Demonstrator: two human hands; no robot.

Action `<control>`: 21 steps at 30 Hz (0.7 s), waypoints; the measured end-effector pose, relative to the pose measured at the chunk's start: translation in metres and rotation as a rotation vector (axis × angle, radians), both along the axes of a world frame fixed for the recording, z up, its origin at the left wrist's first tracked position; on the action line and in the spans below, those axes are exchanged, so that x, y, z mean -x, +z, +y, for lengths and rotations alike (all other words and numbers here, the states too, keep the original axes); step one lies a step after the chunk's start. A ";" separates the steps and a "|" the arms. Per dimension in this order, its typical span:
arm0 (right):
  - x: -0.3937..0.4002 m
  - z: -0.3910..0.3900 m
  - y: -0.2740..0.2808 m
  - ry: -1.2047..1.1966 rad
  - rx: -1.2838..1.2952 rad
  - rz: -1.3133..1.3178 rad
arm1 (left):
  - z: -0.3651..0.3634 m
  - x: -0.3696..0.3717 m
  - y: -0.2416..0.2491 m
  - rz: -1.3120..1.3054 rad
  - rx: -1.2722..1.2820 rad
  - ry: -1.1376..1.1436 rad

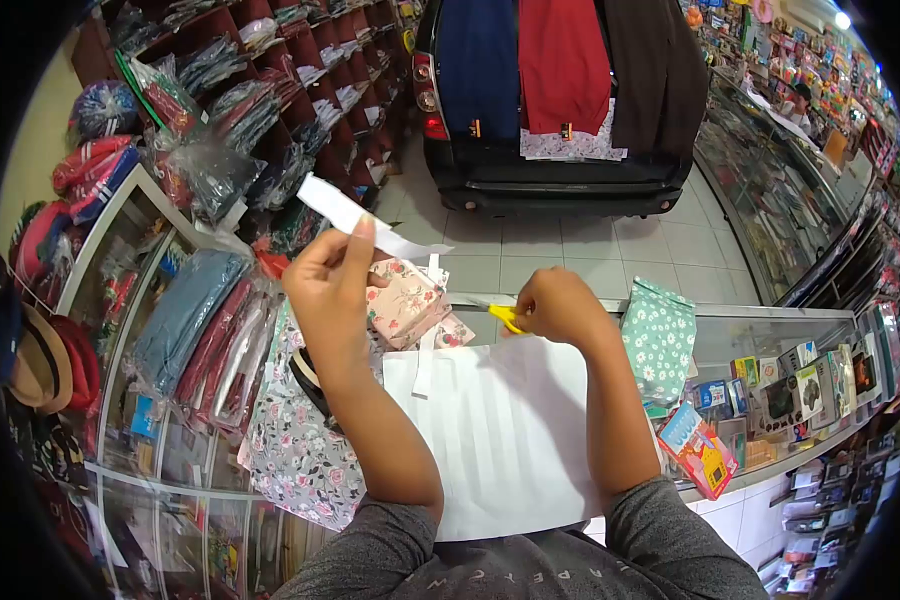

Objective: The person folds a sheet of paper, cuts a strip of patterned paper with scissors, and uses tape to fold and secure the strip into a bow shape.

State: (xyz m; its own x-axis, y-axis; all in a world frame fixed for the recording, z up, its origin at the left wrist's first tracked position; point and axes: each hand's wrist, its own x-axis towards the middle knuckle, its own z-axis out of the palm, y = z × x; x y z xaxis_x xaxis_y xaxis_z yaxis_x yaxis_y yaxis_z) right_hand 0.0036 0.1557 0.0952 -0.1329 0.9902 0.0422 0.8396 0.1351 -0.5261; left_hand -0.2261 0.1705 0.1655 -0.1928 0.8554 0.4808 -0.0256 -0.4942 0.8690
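My left hand (335,285) pinches a white paper strip (355,215), raised above the counter between thumb and fingers. In my right hand (562,305) is a pair of yellow-handled scissors (506,318), blades pointing left. Below both arms lies a large white paper sheet (505,430) with long creases. A short white strip (424,365) rests over the sheet's upper left edge. Just past my left hand sits a pink floral pouch (410,300), partly covered by the fingers. Beneath my left forearm spreads grey floral fabric (295,450).
A green floral pouch (658,340) and a red-orange box (698,450) lie right of the sheet on the glass counter (720,335). Bagged clothes (210,340) are stacked at left. Beyond the counter stands a black car (560,180) draped with trousers. Another person (798,105) is far right.
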 end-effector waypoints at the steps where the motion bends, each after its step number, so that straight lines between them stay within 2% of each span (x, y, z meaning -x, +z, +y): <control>1: 0.001 0.007 -0.010 0.024 0.143 -0.145 | 0.002 0.002 -0.001 0.015 0.039 -0.057; 6: 0.027 0.015 -0.061 0.001 0.129 -0.375 | 0.008 0.004 -0.008 -0.003 0.032 -0.248; 7: 0.032 0.014 -0.060 0.055 0.153 -0.409 | 0.004 0.001 -0.006 -0.017 0.056 -0.288; 9: 0.041 0.019 -0.084 -0.035 0.170 -0.416 | -0.003 -0.003 0.000 -0.042 0.054 -0.313; 11: 0.057 0.005 -0.045 -0.008 0.316 -0.483 | -0.005 -0.005 -0.001 -0.056 0.082 -0.405; 14: 0.064 0.003 -0.047 0.016 0.378 -0.532 | -0.007 -0.006 -0.003 -0.092 0.103 -0.482; 17: 0.063 0.012 -0.080 0.009 0.353 -0.540 | -0.008 -0.010 0.000 -0.145 0.145 -0.515; 19: 0.055 0.010 -0.059 0.068 0.401 -0.549 | -0.006 -0.011 -0.001 -0.207 0.156 -0.548; 21: 0.030 0.018 -0.067 -0.029 0.235 -0.433 | -0.004 -0.010 -0.005 -0.208 0.195 -0.575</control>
